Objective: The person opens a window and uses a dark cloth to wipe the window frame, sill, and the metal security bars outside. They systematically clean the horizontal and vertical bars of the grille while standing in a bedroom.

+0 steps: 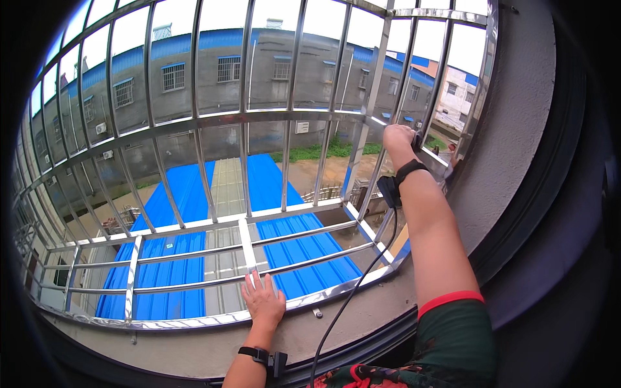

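Note:
A stainless-steel window guard (220,118) projects from the wall opening in front of me. My left hand (264,298) lies palm down with spread fingers on its lower frame, the fingertips by a flat cross strip (247,245) of the floor grid. My right arm reaches up to the guard's right side panel. There my right hand (400,137) is curled at the middle rail, around a small dark object (417,139) that is mostly hidden. Each wrist wears a black strap with a small device; the right wrist device (389,191) trails a black cable (344,310).
A concrete sill (368,310) and a dark window track (359,347) run along the near edge. The rough wall (514,111) bounds the right side. Metal brackets (318,313) stick out below the frame. Beyond the bars are a blue sheet roof (310,257) and a grey building (204,92).

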